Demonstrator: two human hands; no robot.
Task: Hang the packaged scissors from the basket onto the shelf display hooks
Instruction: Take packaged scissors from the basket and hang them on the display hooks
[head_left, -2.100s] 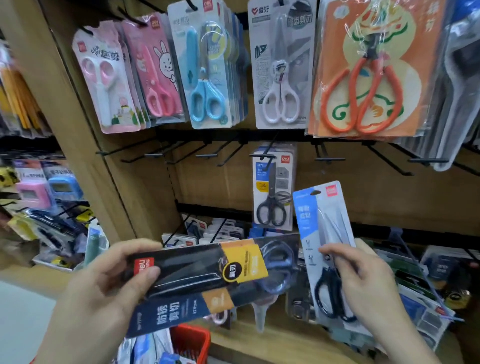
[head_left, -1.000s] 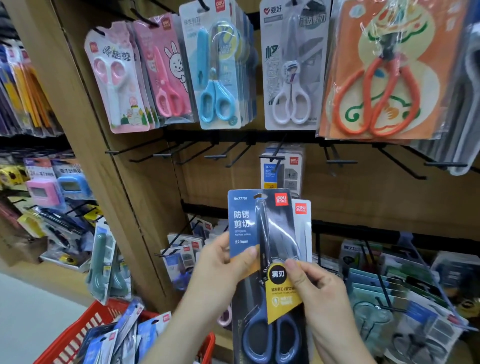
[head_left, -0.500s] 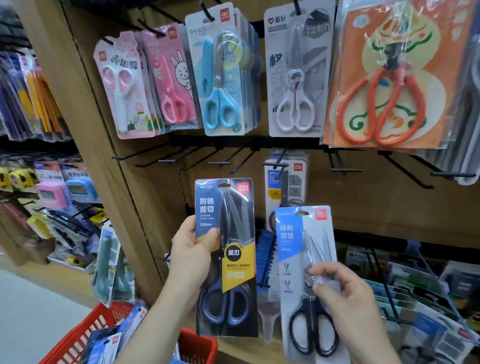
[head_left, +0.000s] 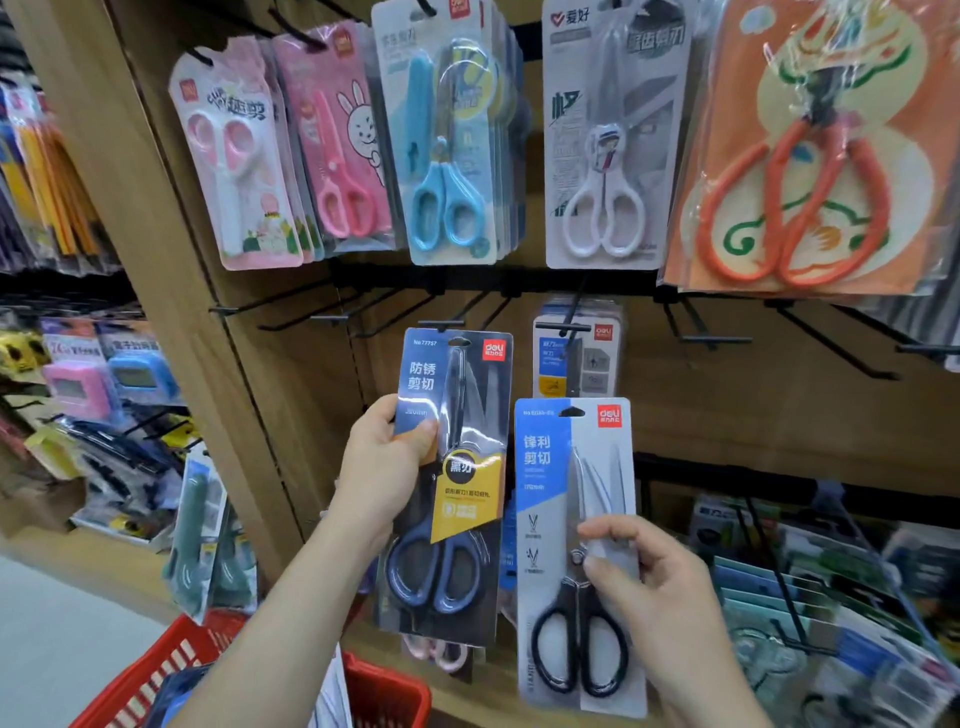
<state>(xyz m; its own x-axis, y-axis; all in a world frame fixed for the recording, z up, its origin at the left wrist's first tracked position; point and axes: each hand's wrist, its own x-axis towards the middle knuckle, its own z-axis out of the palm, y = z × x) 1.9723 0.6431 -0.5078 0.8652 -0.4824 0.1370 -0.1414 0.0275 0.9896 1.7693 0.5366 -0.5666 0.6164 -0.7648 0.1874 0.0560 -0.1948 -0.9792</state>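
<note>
Wooden shelf (head_left: 779, 415) is being faced, a red basket (head_left: 395, 686) lying near left. A dark pack (head_left: 457, 499) is being gripped upright by the left hand (head_left: 382, 467), thumb curled over its edge. Right of it, a blue pack (head_left: 550, 493) is being pinched by the right hand (head_left: 660, 592). Hanging the dark pack is judged the step in hand: its hole, just under a bare hook (head_left: 441, 325), is needing lining up, then sliding on.

Hung packs (head_left: 452, 130) sat above bare hooks (head_left: 714, 340). Left hand (head_left: 382, 467) held first pack (head_left: 457, 499) just under one hook; right hand (head_left: 670, 597) held second pack (head_left: 566, 519) beside it, rightward and lower. Basket (head_left: 395, 683) lay below both.
</note>
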